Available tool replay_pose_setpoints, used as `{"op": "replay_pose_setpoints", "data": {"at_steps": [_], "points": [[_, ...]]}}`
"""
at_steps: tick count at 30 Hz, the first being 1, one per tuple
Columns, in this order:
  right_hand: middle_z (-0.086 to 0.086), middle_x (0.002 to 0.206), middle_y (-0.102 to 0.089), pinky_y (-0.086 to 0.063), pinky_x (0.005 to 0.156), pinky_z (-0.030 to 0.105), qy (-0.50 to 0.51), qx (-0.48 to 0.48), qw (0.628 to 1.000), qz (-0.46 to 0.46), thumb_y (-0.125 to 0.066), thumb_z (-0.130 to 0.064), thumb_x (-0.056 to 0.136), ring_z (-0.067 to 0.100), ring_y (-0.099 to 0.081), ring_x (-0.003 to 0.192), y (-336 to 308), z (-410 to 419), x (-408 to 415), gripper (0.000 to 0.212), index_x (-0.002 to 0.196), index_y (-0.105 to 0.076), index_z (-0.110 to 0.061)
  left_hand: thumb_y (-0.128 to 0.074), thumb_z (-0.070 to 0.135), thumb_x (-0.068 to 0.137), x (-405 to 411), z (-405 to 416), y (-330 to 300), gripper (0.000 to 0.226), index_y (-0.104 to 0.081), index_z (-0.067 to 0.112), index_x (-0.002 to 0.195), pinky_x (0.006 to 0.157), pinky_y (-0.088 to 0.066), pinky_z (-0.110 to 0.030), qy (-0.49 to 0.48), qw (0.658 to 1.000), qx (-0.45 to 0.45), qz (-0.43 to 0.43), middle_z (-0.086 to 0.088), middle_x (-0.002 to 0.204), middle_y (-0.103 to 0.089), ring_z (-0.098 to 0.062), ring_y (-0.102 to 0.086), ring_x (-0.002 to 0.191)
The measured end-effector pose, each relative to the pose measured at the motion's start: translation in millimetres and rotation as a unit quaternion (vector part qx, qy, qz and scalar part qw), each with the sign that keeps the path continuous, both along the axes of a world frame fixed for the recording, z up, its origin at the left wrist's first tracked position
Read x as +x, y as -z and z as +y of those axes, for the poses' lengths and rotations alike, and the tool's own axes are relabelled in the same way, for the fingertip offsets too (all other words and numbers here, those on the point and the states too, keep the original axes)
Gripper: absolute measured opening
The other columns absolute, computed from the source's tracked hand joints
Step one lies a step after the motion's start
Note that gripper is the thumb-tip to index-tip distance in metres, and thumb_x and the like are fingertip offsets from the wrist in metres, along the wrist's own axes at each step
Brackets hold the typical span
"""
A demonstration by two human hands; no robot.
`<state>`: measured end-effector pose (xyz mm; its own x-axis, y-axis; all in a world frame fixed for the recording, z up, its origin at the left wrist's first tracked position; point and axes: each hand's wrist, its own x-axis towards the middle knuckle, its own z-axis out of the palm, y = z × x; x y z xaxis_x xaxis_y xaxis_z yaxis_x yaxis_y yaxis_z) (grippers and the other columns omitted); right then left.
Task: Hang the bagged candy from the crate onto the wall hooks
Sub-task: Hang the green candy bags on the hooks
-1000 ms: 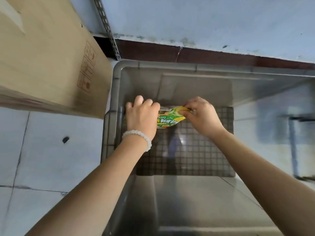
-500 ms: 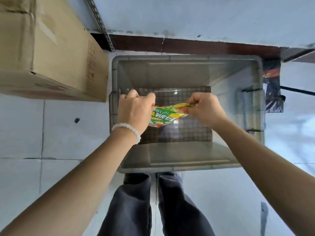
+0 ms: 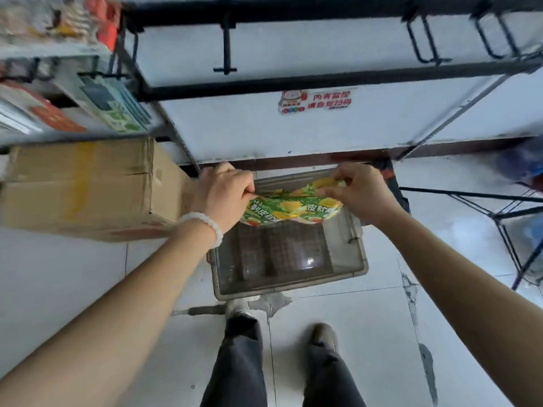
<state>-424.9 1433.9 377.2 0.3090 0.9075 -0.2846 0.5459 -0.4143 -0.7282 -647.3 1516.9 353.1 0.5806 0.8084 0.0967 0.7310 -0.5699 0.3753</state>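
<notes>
Now pinching a green and yellow candy bag (image 3: 291,208) by its top edge: left hand (image 3: 224,190) closed on the left corner, right hand (image 3: 357,189) closed on the right. Held level between the fingers (image 3: 338,183), above the grey crate (image 3: 289,284) on the floor. Black wall hooks (image 3: 225,45) well above the fingers; cardboard box (image 3: 85,186) left of them.

Wall sign (image 3: 318,101): red "内有监控 请自觉扫码". Candy bag (image 3: 291,210): white characters, perhaps "剥皮软糖".
</notes>
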Motion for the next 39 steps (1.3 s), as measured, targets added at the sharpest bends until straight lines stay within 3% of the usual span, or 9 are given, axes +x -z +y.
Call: {"op": "replay_pose_setpoints", "data": {"at_steps": [4, 8, 16, 20, 24, 28, 31, 34, 39], "points": [[-0.005, 0.060, -0.052, -0.032, 0.047, 0.015, -0.010, 0.056, 0.998, 0.000, -0.074, -0.021, 0.075, 0.010, -0.044, 0.056, -65, -18, 28, 0.016, 0.075, -0.060, -0.014, -0.074, 0.021, 0.075, 24, -15, -78, 0.012, -0.065, 0.013, 0.076, 0.079, -0.037, -0.039, -0.013, 0.997, 0.077, 0.018, -0.001, 0.076, -0.068, -0.024, -0.054, 0.083], [-0.005, 0.062, -0.054, -0.037, 0.047, 0.021, -0.017, 0.095, 0.995, -0.012, -0.071, -0.023, 0.077, 0.010, -0.048, 0.056, -125, -37, 55, 0.015, 0.076, -0.058, -0.017, -0.076, 0.021, 0.073, 54, -34, -145, 0.012, -0.066, 0.015, 0.073, 0.079, -0.036, -0.039, -0.045, 0.992, 0.117, -0.005, 0.001, 0.072, -0.066, -0.023, -0.055, 0.082], [-0.008, 0.057, -0.049, -0.033, 0.044, 0.012, -0.025, 0.240, 0.969, -0.048, -0.071, -0.021, 0.078, 0.007, -0.044, 0.052, -263, -45, 117, 0.020, 0.072, -0.052, -0.019, -0.082, 0.019, 0.062, 107, -57, -268, 0.019, -0.064, 0.015, 0.062, 0.071, -0.041, -0.033, 0.025, 0.978, 0.208, -0.016, 0.001, 0.070, -0.066, -0.020, -0.052, 0.074], [-0.006, 0.058, -0.050, -0.036, 0.047, 0.022, -0.003, 0.293, 0.956, -0.028, -0.073, -0.026, 0.077, 0.009, -0.045, 0.051, -319, -33, 132, 0.023, 0.068, -0.052, -0.022, -0.082, 0.022, 0.062, 123, -47, -324, 0.018, -0.065, 0.015, 0.063, 0.072, -0.044, -0.038, 0.026, 0.964, 0.262, -0.032, 0.002, 0.072, -0.066, -0.025, -0.055, 0.078], [0.001, 0.066, -0.057, -0.044, 0.055, 0.029, 0.009, 0.348, 0.937, -0.024, -0.071, -0.025, 0.078, 0.015, -0.051, 0.060, -362, -16, 138, 0.018, 0.080, -0.058, -0.014, -0.079, 0.024, 0.067, 131, -27, -374, 0.016, -0.064, 0.017, 0.065, 0.078, -0.040, -0.037, 0.011, 0.958, 0.276, -0.074, 0.007, 0.076, -0.065, -0.017, -0.048, 0.083], [-0.001, 0.067, -0.057, -0.043, 0.052, 0.020, 0.011, 0.381, 0.924, -0.022, -0.070, -0.025, 0.080, 0.014, -0.052, 0.061, -396, 10, 140, 0.017, 0.081, -0.057, -0.013, -0.079, 0.025, 0.065, 134, 1, -414, 0.017, -0.065, 0.017, 0.062, 0.079, -0.036, -0.034, 0.009, 0.947, 0.310, -0.088, 0.007, 0.074, -0.065, -0.014, -0.045, 0.082], [0.002, 0.070, -0.060, -0.045, 0.055, 0.028, 0.007, 0.401, 0.916, -0.023, -0.069, -0.025, 0.080, 0.018, -0.056, 0.063, -417, 34, 140, 0.016, 0.079, -0.057, -0.016, -0.081, 0.023, 0.062, 133, 24, -436, 0.017, -0.066, 0.018, 0.061, 0.077, -0.037, -0.033, 0.014, 0.931, 0.359, -0.067, 0.006, 0.074, -0.067, -0.018, -0.053, 0.080], [-0.002, 0.067, -0.058, -0.039, 0.049, 0.016, 0.007, 0.423, 0.906, -0.025, -0.069, -0.026, 0.081, 0.010, -0.052, 0.058, -437, 59, 139, 0.015, 0.076, -0.055, -0.020, -0.081, 0.024, 0.063, 133, 47, -457, 0.015, -0.067, 0.019, 0.063, 0.078, -0.042, -0.038, 0.014, 0.920, 0.388, -0.050, 0.006, 0.076, -0.068, -0.019, -0.055, 0.081], [-0.005, 0.067, -0.055, -0.038, 0.045, 0.010, 0.025, 0.443, 0.895, -0.053, -0.067, -0.025, 0.082, 0.008, -0.051, 0.059, -462, 100, 137, 0.015, 0.083, -0.056, -0.016, -0.080, 0.025, 0.063, 135, 86, -483, 0.016, -0.066, 0.018, 0.064, 0.081, -0.042, -0.041, 0.007, 0.910, 0.412, -0.054, 0.006, 0.074, -0.067, -0.021, -0.055, 0.081]]}}
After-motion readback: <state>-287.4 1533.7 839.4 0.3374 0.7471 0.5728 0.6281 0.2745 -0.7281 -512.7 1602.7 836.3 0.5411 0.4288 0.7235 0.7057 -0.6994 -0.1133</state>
